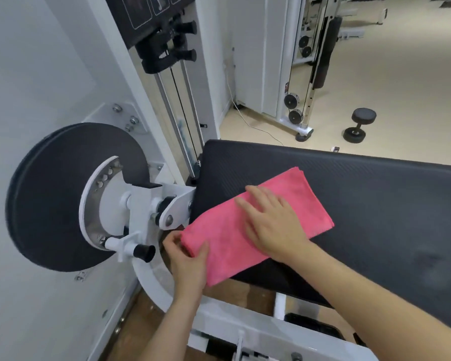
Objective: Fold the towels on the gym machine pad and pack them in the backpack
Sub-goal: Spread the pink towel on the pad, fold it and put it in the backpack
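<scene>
Fingers [170, 241] of left hand [186, 259] pinch near-left corner of pink towel [227, 243], lower centre of frame, where corner overhangs edge of black machine pad [375, 204]. Right hand [274, 225] flat on towel middle, fingers straight, spread. Towel folded, lying diagonally across left end of pad. Left of frame: black round wheel [50, 196] on white machine frame. Upper right, on floor: dumbbell [359, 125].
</scene>
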